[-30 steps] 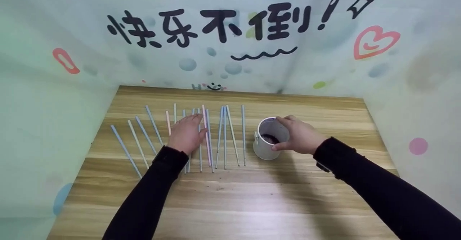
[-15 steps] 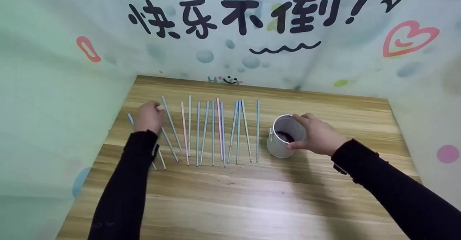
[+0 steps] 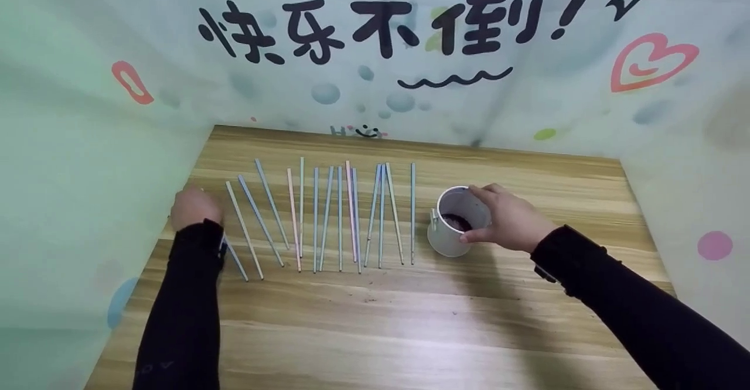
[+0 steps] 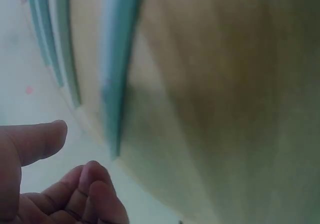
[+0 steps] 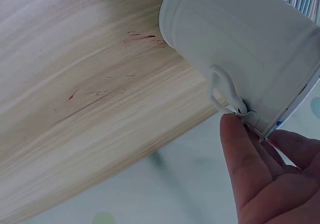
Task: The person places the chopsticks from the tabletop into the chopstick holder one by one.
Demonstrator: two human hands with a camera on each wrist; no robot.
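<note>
My left hand point(image 3: 196, 207) is over the upper end of the leftmost slim blue stick point(image 3: 236, 261) on the wooden table. In the left wrist view, thumb and loosely bent fingers stand apart beside that stick's end, with nothing between them. My right hand point(image 3: 510, 217) pinches the rim of a small white metal pail point(image 3: 446, 242), which stands upright; something dark point(image 3: 457, 222) lies at its bottom. In the right wrist view, fingertips meet the pail's rim beside its small handle loop point(image 5: 226, 86). Further pastel sticks, blue, pink and pale green, lie side by side between my hands.
Printed cloth walls point(image 3: 387, 85) with black characters enclose the back and sides of the wooden table point(image 3: 351, 331). Small dark and reddish specks point(image 5: 145, 36) are scattered on the tabletop.
My left hand has moved leftward from over the middle of the row to the leftmost stick. My right hand keeps its pinch on the pail, and the sticks appear unmoved.
</note>
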